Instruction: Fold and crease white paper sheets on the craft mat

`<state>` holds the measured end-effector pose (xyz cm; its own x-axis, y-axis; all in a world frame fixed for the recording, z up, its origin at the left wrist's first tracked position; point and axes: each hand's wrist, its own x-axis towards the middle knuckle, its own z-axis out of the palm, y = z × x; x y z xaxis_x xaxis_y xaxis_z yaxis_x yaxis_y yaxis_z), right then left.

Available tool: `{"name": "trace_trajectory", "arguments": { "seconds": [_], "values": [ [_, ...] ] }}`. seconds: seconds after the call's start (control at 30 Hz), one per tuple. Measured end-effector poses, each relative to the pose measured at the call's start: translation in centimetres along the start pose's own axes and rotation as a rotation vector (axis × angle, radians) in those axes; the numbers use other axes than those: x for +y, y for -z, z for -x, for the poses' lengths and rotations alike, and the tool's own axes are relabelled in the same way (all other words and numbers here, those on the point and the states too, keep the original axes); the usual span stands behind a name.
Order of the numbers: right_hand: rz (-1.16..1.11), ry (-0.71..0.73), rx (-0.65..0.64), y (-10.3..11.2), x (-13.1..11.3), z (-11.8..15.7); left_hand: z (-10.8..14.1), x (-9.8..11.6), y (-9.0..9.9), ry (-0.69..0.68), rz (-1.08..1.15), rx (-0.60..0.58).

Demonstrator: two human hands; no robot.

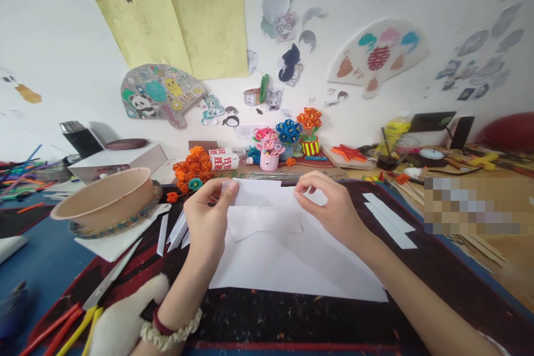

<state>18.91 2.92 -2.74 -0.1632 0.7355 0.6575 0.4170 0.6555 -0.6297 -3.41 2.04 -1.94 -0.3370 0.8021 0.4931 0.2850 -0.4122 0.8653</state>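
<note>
My left hand (211, 211) is closed, its thumb and fingers pinching the left end of a small white paper piece (259, 192) held up over the work surface. To the right of that piece, my right hand (327, 200) has its thumb and index fingertips pressed together, slightly apart from the paper's edge. Whether anything thin is between these fingertips, I cannot make out. Under both hands a large white paper sheet (300, 267) lies on the dark mat, with other small paper pieces (265, 224) on top of it.
Scissors with red handles (98, 289) lie at left, yellow handles beside them. White paper strips (390, 222) rest at right, more at left. A round beige container (104, 197) stands at left. Orange flowers (194, 167), a pink pot (269, 160) and a bottle (229, 159) line the back.
</note>
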Motion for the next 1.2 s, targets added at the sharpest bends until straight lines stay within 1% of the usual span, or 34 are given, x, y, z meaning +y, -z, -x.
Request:
{"name": "trace_trajectory", "arguments": {
  "seconds": [0.07,0.13,0.23,0.3,0.37,0.43,0.5,0.57,0.63,0.7,0.93,1.2],
  "values": [
    [-0.032,-0.060,0.015,-0.2,0.0,0.1,0.3,0.0,-0.3,0.022,0.005,-0.037],
    [-0.090,-0.132,-0.006,-0.4,0.0,0.2,0.8,0.1,-0.7,0.028,-0.013,-0.108],
    [-0.133,-0.205,-0.075,-0.7,-0.1,0.3,1.6,0.5,-1.4,0.000,-0.077,-0.219],
    [-0.102,-0.218,-0.084,-0.8,-0.3,0.4,1.9,0.9,-1.7,-0.032,-0.151,-0.253],
    [-0.037,-0.210,-0.066,-0.8,-0.4,0.4,2.1,1.3,-1.7,-0.085,-0.251,-0.235],
    [0.033,-0.179,-0.063,-0.8,-0.5,0.4,2.0,1.7,-1.6,-0.180,-0.347,-0.202],
    [0.073,-0.147,-0.104,-0.9,-0.5,0.4,2.0,2.0,-1.6,-0.283,-0.410,-0.194],
    [0.067,-0.121,-0.184,-1.1,-0.4,0.5,2.1,2.2,-1.6,-0.338,-0.440,-0.222],
    [0.041,-0.098,-0.259,-1.3,-0.3,0.6,2.2,2.3,-1.7,-0.352,-0.454,-0.258],
    [0.019,-0.086,-0.296,-1.5,-0.4,0.8,2.5,2.3,-1.9,-0.356,-0.467,-0.294],
    [0.000,-0.083,-0.321,-1.7,-0.9,1.0,2.9,2.1,-2.2,-0.368,-0.479,-0.389],
    [-0.003,-0.080,-0.324,-1.7,-1.0,1.0,3.0,2.1,-2.3,-0.380,-0.501,-0.426]
  ]
}}
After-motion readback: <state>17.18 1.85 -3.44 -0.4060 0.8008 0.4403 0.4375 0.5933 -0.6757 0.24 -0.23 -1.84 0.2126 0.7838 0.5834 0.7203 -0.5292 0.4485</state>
